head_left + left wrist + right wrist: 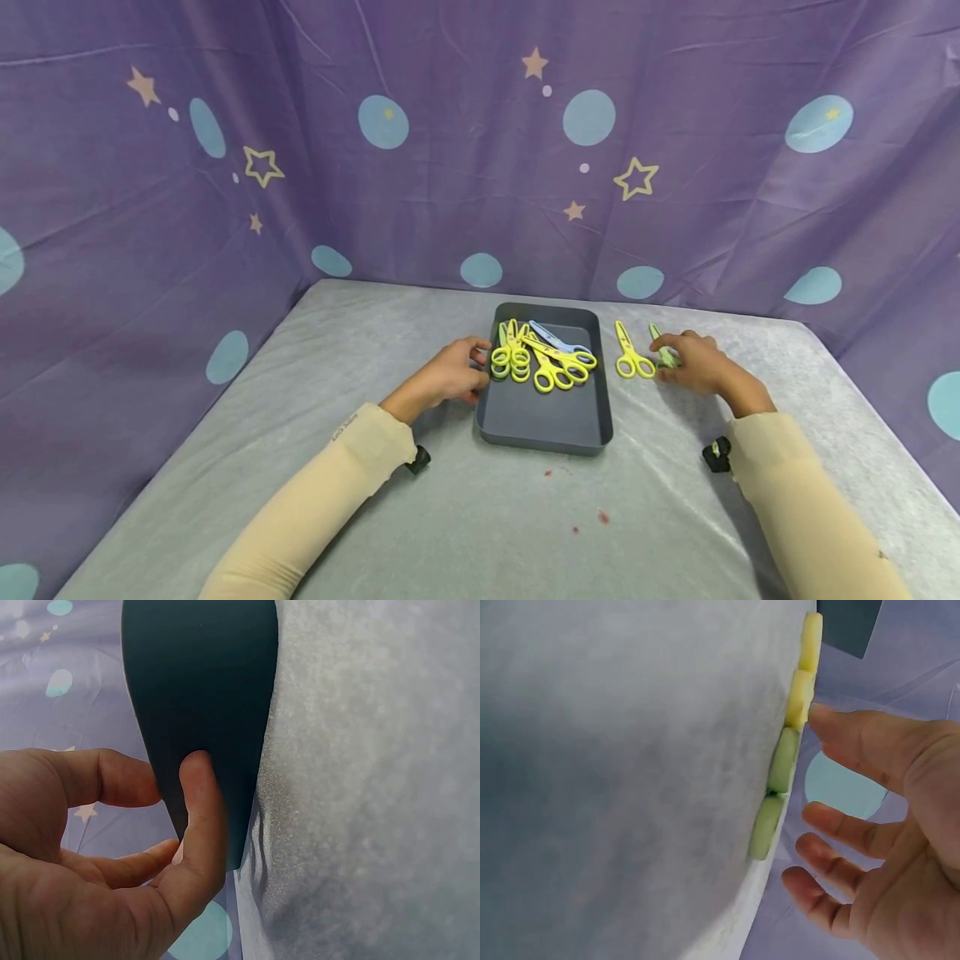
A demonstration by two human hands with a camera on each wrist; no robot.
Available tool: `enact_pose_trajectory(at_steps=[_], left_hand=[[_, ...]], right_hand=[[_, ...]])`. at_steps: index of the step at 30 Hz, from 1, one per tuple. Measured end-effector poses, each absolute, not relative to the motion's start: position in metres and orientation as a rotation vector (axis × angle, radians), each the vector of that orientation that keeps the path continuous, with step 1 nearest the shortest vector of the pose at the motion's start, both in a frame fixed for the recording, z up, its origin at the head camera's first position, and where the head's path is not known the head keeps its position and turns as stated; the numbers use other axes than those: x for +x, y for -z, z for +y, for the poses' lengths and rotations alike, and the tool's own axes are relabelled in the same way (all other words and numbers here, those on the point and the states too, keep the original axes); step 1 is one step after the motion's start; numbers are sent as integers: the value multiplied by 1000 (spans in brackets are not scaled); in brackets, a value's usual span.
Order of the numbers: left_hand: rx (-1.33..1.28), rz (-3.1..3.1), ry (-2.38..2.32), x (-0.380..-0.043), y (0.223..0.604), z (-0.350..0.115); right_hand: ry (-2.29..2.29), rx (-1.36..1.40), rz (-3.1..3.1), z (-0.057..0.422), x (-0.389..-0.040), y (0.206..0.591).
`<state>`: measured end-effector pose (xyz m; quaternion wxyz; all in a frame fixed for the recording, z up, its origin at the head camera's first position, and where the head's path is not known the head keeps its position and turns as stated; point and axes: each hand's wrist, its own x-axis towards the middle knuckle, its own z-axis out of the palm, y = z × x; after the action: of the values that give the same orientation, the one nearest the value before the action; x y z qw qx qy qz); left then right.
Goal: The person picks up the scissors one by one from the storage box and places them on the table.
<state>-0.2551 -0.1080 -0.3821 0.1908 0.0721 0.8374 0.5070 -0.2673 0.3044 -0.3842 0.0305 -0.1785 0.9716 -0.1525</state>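
A dark grey tray (pixel 543 425) holds several yellow and yellow-green scissors (pixel 553 371) and a pair with blue blades (pixel 551 335). At its left wall is my left hand (pixel 453 371); the left wrist view shows fingers on both sides of the tray's edge (pixel 202 682), pinching it. To the tray's right, yellow scissors (pixel 633 358) lie flat with their blades pointing away. Green scissors (pixel 660 342) lie beside them, partly hidden beneath my right hand (pixel 697 364). In the right wrist view the fingers are spread and loosely bent, close to the green handles (pixel 782 761), with nothing gripped.
A pale grey cloth (pixel 420 517) covers the table, with small red marks (pixel 603 517) in front of the tray. Behind and at the sides hangs a purple curtain (pixel 465 183) with stars and blue spots. Dark devices (pixel 717 454) are worn under both wrists.
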Motion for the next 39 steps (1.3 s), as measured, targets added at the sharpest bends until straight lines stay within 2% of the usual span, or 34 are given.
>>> enact_pose_trajectory(at_steps=[22,39], left_hand=[[189,2356,-1418,-255,381,-107],[187,2355,-1413,-253,378,-106]], right_hand=[[442,-677,3046,254,-263,358],[396,-770,3016,208,-263,356]])
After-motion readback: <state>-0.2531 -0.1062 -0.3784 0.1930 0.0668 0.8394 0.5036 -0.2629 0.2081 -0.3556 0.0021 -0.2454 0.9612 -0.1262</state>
